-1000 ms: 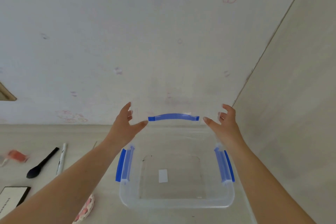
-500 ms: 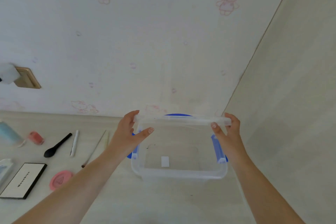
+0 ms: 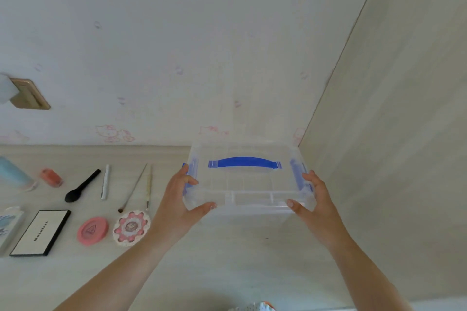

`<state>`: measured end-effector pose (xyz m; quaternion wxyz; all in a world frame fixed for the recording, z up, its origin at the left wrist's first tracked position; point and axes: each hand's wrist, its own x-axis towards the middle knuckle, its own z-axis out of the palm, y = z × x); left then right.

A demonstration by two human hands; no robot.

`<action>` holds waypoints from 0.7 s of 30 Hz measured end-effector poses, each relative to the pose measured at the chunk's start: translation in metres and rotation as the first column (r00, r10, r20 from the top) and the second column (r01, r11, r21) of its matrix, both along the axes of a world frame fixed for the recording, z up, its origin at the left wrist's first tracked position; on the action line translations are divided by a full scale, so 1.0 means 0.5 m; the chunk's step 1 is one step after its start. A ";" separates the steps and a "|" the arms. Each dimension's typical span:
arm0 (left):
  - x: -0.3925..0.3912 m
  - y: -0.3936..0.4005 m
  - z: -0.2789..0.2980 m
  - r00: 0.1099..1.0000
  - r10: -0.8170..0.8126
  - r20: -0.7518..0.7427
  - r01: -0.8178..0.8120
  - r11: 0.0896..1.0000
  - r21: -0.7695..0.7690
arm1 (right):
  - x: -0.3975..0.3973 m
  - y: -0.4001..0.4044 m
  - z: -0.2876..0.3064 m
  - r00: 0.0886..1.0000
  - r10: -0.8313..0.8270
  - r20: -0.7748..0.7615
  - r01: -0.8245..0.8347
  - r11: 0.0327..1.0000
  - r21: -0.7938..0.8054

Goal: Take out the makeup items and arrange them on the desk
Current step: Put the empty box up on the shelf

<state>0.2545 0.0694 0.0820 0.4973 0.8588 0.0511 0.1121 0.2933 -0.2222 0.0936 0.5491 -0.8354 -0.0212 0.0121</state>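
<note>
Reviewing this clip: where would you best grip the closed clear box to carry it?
By the blue handle on the lid, coming from above: it arches over the lid's middle. For now the left hand and right hand clasp the clear box at its two ends.

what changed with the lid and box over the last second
The clear lid, held raised above the open box a second ago, has come down flat onto the storage box, blue handle on top. The left hand and right hand now grip the closed box's sides. The box still sits on the desk.
</note>
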 end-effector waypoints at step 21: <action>-0.010 -0.008 -0.006 0.996 0.083 -0.034 -0.084 0.996 -0.026 | -0.006 -0.010 -0.030 0.999 -0.029 -0.046 0.028 0.999 -0.016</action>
